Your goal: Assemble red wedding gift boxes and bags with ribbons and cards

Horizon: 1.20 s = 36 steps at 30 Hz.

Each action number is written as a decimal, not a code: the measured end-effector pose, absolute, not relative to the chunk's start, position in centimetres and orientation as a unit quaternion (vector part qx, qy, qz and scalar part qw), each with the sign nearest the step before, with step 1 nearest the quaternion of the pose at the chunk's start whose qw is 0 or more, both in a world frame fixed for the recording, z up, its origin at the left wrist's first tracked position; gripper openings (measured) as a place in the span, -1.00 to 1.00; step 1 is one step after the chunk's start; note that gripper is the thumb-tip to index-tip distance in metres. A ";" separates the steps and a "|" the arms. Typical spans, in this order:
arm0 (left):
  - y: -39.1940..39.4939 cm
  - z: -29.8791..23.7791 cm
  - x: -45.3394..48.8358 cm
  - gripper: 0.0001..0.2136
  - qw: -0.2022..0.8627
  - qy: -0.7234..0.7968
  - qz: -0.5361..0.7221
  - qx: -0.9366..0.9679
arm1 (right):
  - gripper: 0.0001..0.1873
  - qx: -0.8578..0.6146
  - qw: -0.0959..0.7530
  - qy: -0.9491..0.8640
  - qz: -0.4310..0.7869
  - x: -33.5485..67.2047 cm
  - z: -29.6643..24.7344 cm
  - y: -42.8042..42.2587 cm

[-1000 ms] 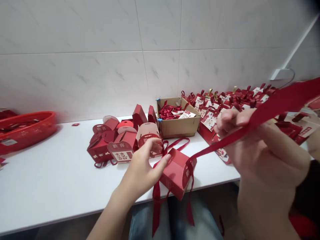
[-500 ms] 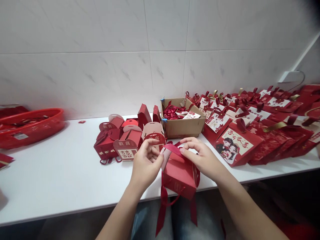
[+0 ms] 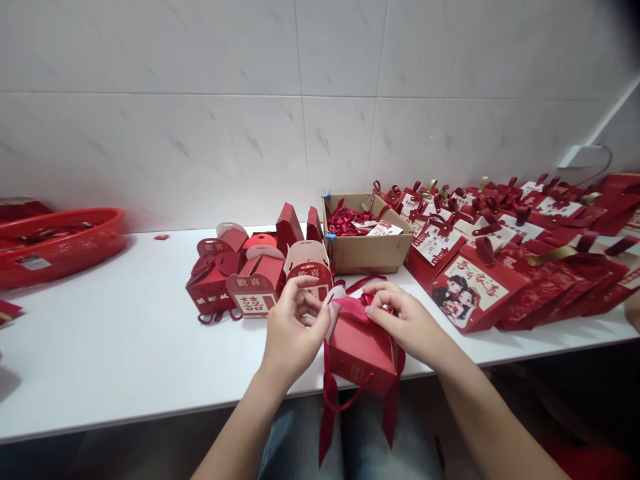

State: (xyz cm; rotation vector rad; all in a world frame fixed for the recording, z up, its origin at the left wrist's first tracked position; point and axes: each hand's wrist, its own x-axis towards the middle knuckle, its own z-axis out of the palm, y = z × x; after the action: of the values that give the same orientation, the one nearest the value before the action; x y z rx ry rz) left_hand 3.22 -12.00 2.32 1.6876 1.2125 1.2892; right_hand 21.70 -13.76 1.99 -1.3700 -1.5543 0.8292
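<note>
A red gift box sits at the table's front edge between my hands. Dark red ribbon runs across its top, and loose tails hang down past the edge. My left hand is closed at the box's left side, thumb and finger pinching the upright flap where the ribbon's end reaches it. At the upper right of the box my right hand pinches the ribbon with curled fingers. A red cord handle hangs from the front of the box.
Several red gift boxes stand left of my hands. Behind lies a cardboard box of ribbons and cards. Rows of red gift bags fill the right side. A red plastic basin rests at far left on the white table.
My right hand has shifted slightly down and inward with the ribbon, whose strip over the box now lies lower and more bunched. My left hand keeps its pinch.
</note>
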 end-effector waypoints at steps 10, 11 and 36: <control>-12.4 2.4 3.6 -0.72 0.311 0.454 0.495 0.672 | -0.71 -0.549 0.428 -0.640 0.325 21.6 1.5 -13.5; -12.6 2.4 3.6 -0.73 0.311 0.453 0.493 0.674 | -0.71 -0.548 0.425 -0.645 0.321 21.5 1.5 -13.5; -8.7 5.7 -1.9 -0.85 0.575 0.317 0.603 0.453 | -0.65 -0.512 0.440 -0.584 0.451 27.6 -0.8 -19.2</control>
State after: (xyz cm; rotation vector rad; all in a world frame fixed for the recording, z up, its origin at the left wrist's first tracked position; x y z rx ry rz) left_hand -1.86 -8.65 5.69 1.0622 0.7424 1.4133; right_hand 27.59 -19.22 -0.77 -1.2713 -1.4513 1.1204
